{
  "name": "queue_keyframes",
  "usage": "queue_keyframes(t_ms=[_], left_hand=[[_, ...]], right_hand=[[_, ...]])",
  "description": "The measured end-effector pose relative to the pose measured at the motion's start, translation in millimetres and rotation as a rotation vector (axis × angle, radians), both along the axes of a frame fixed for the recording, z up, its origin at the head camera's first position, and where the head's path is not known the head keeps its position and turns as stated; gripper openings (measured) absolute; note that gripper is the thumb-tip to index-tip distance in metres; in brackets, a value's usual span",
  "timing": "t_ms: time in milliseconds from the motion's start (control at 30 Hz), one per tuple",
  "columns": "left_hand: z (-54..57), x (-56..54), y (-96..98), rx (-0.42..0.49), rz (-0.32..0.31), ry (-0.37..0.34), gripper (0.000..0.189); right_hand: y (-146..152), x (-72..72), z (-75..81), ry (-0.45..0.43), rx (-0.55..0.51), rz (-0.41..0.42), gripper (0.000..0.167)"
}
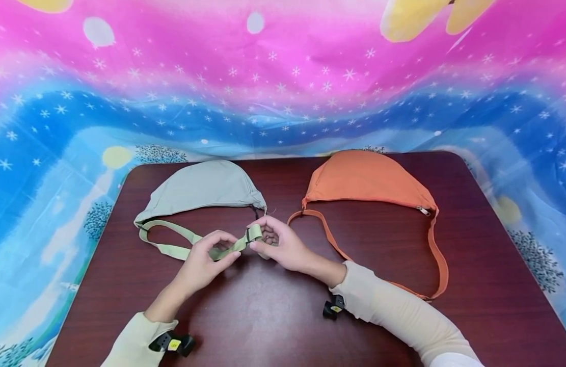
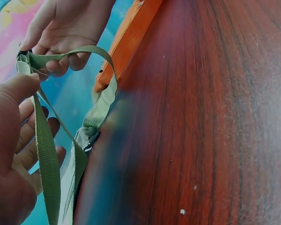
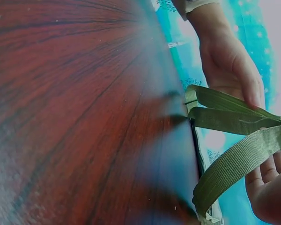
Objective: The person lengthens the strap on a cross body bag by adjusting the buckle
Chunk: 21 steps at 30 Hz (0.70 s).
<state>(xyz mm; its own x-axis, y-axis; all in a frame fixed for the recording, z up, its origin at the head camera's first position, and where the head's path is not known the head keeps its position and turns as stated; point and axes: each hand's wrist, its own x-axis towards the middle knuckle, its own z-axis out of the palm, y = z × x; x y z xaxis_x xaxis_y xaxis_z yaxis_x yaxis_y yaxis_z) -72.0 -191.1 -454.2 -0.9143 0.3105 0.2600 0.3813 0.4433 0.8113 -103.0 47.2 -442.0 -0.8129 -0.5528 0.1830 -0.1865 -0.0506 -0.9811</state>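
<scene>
A pale grey-green waist bag (image 1: pixel 205 183) lies on the table, its green webbing strap (image 1: pixel 170 251) looping toward me. My left hand (image 1: pixel 205 262) pinches this strap between thumb and fingers. Just right of it, my right hand (image 1: pixel 285 247) holds the strap at a small black slider buckle (image 1: pixel 248 235), thumb and fingertips on either side. In the left wrist view the raised strap (image 2: pixel 47 154) runs past the left palm, and the buckle is partly covered by fingers. The right wrist view has the strap (image 3: pixel 239 159) bowing down beside the right hand (image 3: pixel 274 192).
To the right lies an orange waist bag (image 1: pixel 370 178), its zipper pull (image 1: pixel 422 210) at the right corner and its orange strap (image 1: pixel 440 255) curving under the right forearm. The dark red-brown table (image 1: pixel 264 326) backs onto a patterned pink and blue cloth (image 1: pixel 283 76).
</scene>
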Motion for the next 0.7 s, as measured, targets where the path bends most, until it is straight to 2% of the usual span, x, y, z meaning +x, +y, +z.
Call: queue_keyframes(t_ms=[133,333,567,700], left_hand=[[-0.2,0.0,0.4,0.03,0.011,-0.013,0.022],[0.9,0.1,1.4,0.079,0.015,-0.031,0.022],[4.4,-1.4,4.2,0.017,0.0,-0.038,0.023],[4.9,-1.7,5.5,0.036,0.008,-0.041,0.023]], right_hand=[[0,0.1,-1.4,-0.017,-0.001,0.0,0.031],[-1,0.4,-2.5,0.032,0.076,-0.037,0.027],[3,-4.3,7.1,0.086,0.084,-0.087,0.025],[4,-5.3,7.1,0.08,0.073,-0.088,0.026]])
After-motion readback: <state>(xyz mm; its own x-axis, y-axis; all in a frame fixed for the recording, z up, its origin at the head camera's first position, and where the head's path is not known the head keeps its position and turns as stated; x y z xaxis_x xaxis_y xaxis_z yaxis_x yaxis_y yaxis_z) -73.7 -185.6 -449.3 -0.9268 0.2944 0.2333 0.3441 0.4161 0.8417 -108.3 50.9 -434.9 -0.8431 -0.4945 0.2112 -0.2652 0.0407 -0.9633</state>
